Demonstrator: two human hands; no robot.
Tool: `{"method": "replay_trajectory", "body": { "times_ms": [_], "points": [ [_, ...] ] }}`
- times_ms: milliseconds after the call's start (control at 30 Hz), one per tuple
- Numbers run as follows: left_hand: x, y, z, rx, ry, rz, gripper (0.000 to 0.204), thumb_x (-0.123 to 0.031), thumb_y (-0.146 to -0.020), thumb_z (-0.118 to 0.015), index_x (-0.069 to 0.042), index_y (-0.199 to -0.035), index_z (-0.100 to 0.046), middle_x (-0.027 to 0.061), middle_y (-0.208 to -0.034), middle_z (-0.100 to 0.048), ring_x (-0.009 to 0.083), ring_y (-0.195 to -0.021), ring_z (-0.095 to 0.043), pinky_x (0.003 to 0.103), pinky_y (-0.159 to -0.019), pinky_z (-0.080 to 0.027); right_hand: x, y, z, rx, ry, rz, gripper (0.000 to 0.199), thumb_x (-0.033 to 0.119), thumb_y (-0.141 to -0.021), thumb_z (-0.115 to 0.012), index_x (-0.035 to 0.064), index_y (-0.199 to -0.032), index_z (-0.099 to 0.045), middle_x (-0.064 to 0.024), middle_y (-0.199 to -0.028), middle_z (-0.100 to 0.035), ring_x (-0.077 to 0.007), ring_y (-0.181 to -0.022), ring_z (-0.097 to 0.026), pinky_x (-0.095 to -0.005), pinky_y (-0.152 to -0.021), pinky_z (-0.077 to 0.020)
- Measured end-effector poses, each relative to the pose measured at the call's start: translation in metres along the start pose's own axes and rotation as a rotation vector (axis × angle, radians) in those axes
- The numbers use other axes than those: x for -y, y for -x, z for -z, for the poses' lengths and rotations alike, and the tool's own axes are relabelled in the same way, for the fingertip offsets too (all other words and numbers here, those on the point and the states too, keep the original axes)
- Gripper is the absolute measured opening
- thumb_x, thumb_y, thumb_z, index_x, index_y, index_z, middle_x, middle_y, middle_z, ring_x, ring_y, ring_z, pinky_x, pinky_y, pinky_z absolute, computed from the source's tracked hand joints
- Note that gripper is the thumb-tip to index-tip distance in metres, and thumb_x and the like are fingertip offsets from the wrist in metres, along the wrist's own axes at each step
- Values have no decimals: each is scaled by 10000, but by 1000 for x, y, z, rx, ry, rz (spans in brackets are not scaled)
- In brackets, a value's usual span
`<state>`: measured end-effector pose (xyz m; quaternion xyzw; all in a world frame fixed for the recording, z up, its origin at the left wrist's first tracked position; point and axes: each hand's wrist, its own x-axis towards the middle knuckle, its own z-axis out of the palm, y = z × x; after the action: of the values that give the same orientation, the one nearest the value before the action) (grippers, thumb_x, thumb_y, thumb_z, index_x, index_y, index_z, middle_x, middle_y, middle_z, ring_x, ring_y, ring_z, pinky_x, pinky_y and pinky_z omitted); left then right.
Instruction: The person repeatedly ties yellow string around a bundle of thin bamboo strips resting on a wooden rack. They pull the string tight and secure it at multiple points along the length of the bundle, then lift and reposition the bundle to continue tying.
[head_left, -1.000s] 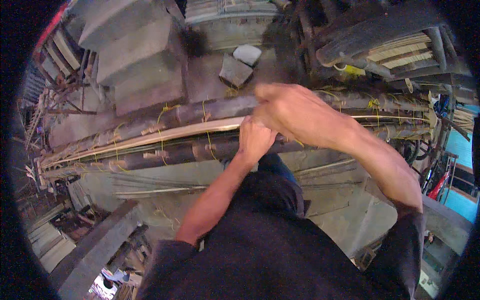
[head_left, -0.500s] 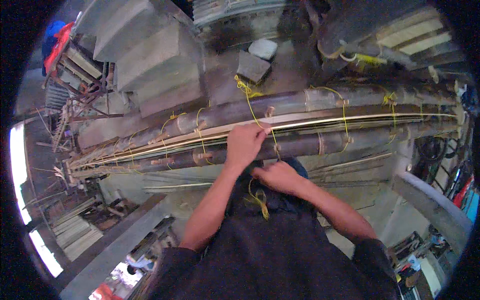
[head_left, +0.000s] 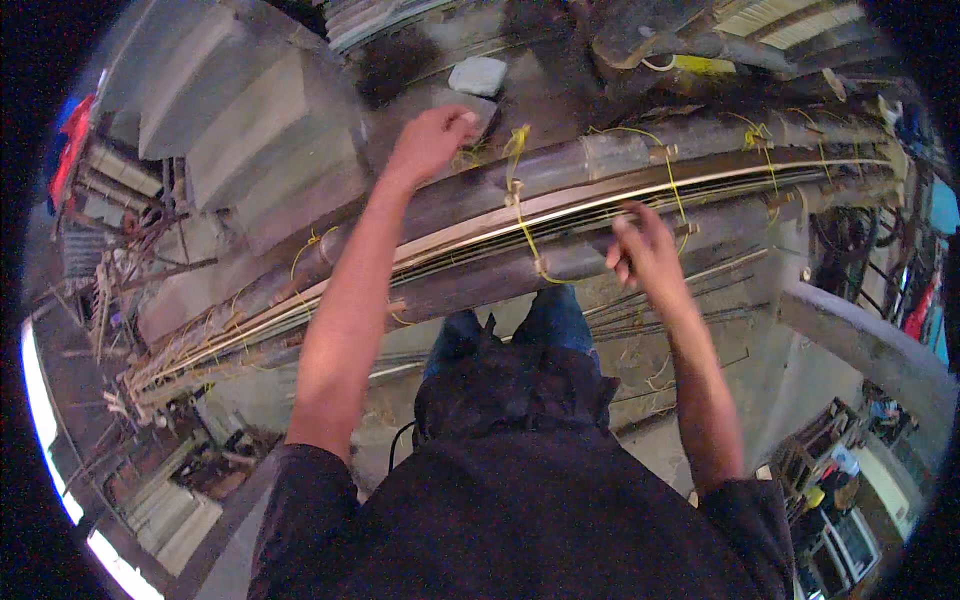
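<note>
Poles [head_left: 560,215] lie bundled across the middle of the frame, their long axis running from lower left up to upper right, lashed at intervals with yellow cord [head_left: 520,215]. One loop of that cord wraps the bundle just right of centre, between the two hands. The left hand [head_left: 432,140] reaches over the far side of the bundle in the upper middle, fingers curled shut, seemingly pinching a cord end, though the strand there is too thin to be sure. The right hand [head_left: 648,252] hovers at the near edge of the bundle, right of the loop, fingers loosely curled and blurred; whether it grips anything cannot be told. The loop lies nearer the left hand. Concrete steps [head_left: 250,130] rise at upper left, and a grey block [head_left: 478,75] sits beyond the poles.
</note>
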<state>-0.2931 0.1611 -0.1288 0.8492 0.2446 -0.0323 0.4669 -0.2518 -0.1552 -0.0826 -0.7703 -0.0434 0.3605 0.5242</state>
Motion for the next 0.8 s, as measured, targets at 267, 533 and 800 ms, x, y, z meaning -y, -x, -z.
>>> {"method": "replay_trajectory", "body": {
  "times_ms": [267, 533, 800],
  "points": [
    [68, 134, 137, -247, 163, -72, 245, -250, -914, -533, -41, -1005, -623, 48, -894, -657, 153, -844, -602, 294, -794, -461, -26, 172, -105, 222, -104, -9, 267, 281, -858, -642, 56, -984, -571, -10, -793, -535, -91, -587, -482, -257, -502, -402],
    [59, 219, 107, -91, -150, -140, 226, -238, -867, -566, -71, -1008, -626, 145, -935, -663, 342, -877, -629, 428, -782, -486, 11, 124, -224, 283, 443, 633, 107, 128, -848, -607, 49, -887, -668, -58, -731, -572, -167, -678, -554, -327, -597, -448],
    [88, 224, 39, -436, -327, -263, 226, -287, -840, -596, -95, -926, -678, 140, -739, -652, 321, -680, -621, 424, -676, -472, 180, 29, -299, 547, 1049, 1148, 324, 260, -909, -502, 48, -1151, -543, -165, -846, -583, -319, -748, -584, -371, -681, -467]
  ]
}}
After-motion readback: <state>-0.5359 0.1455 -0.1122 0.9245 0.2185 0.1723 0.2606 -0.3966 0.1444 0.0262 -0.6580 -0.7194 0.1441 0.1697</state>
